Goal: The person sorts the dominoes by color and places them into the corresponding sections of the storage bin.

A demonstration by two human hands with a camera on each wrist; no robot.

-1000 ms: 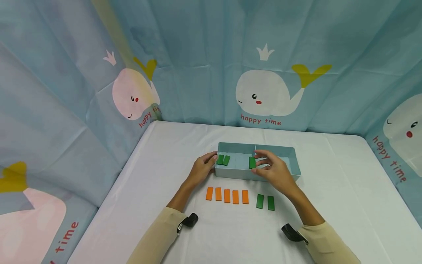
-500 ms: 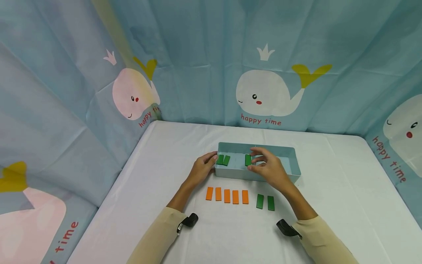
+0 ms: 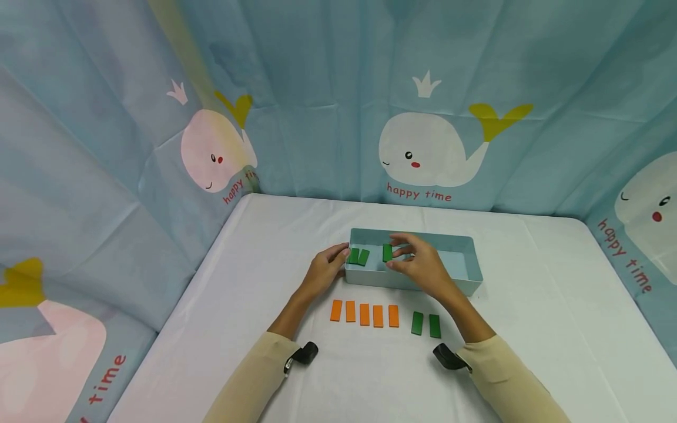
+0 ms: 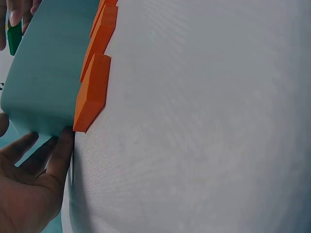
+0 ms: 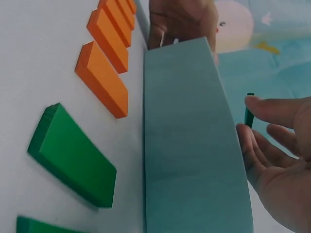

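My right hand point(image 3: 420, 264) pinches a small green rectangular block point(image 3: 388, 252) between thumb and fingers, above the left compartment of a light blue box point(image 3: 381, 278). In the right wrist view that block point(image 5: 249, 110) appears edge-on at the fingertips. Two more green blocks point(image 3: 359, 257) lean near the box's left end, inside it. My left hand point(image 3: 322, 273) rests against this left end; the left wrist view shows its fairly straight fingers point(image 4: 60, 155) touching the end wall from outside.
A row of several orange blocks point(image 3: 364, 314) lies on the white table point(image 3: 254, 258) in front of the box. To their right are two green blocks point(image 3: 417, 323). A whale-printed curtain point(image 3: 317, 147) hangs behind the table.
My right hand has moved left over the box with the green block, from near the divider to further into the left compartment. The left hand has stayed in place.
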